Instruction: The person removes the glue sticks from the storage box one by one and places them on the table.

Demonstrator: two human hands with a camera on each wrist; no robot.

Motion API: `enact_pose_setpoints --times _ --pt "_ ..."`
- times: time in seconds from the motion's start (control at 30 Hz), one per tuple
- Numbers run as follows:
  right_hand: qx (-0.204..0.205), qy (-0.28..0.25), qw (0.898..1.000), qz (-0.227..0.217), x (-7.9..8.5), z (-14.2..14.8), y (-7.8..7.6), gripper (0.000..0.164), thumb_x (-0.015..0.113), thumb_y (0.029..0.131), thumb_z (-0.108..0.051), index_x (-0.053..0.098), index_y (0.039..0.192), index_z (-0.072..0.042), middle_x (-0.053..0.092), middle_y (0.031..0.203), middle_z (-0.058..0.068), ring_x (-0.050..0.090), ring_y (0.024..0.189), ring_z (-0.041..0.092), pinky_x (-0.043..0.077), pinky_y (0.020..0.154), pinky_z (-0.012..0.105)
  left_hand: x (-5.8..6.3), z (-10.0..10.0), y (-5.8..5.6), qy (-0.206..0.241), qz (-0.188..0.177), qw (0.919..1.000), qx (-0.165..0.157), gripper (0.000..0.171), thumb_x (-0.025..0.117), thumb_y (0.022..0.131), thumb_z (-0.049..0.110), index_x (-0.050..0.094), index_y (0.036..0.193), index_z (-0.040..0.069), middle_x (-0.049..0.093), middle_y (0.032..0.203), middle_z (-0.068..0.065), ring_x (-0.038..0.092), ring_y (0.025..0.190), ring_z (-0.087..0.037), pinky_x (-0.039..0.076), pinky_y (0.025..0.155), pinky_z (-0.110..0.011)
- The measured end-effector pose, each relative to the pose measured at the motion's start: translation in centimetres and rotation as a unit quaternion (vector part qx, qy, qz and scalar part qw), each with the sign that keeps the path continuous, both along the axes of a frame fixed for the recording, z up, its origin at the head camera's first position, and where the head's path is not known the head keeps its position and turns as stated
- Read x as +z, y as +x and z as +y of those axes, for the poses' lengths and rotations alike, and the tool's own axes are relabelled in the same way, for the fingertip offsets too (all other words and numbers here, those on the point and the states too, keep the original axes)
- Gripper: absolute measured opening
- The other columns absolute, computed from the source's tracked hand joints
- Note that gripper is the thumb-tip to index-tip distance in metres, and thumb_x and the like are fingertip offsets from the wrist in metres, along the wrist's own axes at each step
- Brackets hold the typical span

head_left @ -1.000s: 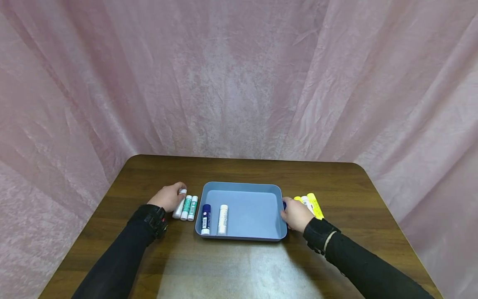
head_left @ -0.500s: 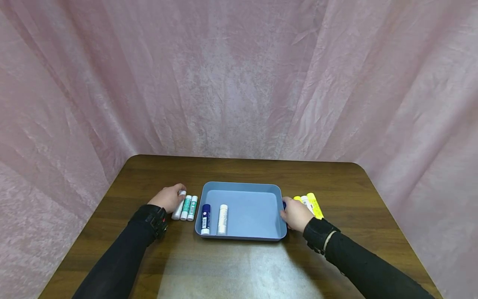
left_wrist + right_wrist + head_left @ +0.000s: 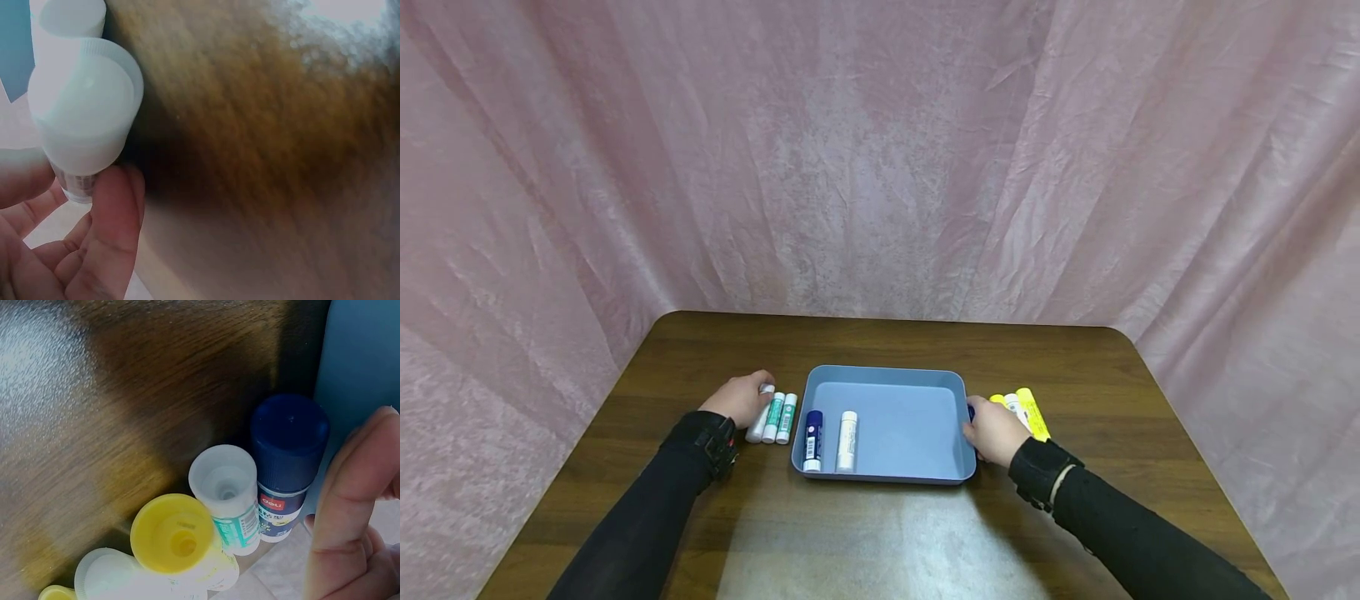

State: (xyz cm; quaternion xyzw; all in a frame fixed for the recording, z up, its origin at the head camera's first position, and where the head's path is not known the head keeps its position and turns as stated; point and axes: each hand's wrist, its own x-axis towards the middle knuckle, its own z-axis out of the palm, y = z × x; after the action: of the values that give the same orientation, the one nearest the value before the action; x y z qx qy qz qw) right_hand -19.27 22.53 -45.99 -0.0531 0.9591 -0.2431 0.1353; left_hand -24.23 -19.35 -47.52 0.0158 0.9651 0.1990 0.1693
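My left hand (image 3: 742, 400) is at the left of the blue tray (image 3: 895, 478). In the left wrist view its thumb and fingers pinch a white glue stick (image 3: 87, 106) near the far end. Two green-and-white glue sticks (image 3: 780, 417) lie beside that one. In the tray's left part lie a dark blue glue stick (image 3: 813, 440) and a white glue stick (image 3: 847, 442). My right hand (image 3: 997, 429) is by the tray's right edge, its fingers loosely bent next to a navy-capped glue stick (image 3: 290, 447).
Right of the tray, yellow glue sticks (image 3: 1033, 414) and a white one (image 3: 1016, 407) lie in a row, partly hidden by my right hand. A brown wooden table (image 3: 880, 342) carries everything. A pink curtain (image 3: 880, 167) hangs behind it.
My left hand and the white glue stick in it have shifted very slightly toward me. My right hand and the tray stay where they were.
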Motion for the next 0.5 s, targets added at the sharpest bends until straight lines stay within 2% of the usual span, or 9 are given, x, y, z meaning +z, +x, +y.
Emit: enact_pose_setpoints --times 0.5 --pt "-0.004 0.003 1.000 -0.007 -0.10 0.07 0.01 0.052 0.066 0.099 -0.015 0.048 0.143 0.007 0.060 0.069 0.005 0.059 0.049 0.015 0.050 0.051 0.027 0.00 0.20 -0.02 -0.003 0.006 0.9999 -0.008 0.037 0.051 0.107 0.024 0.055 0.139 0.007 0.063 0.131 -0.025 0.063 0.112 -0.035 0.049 0.100 -0.057"
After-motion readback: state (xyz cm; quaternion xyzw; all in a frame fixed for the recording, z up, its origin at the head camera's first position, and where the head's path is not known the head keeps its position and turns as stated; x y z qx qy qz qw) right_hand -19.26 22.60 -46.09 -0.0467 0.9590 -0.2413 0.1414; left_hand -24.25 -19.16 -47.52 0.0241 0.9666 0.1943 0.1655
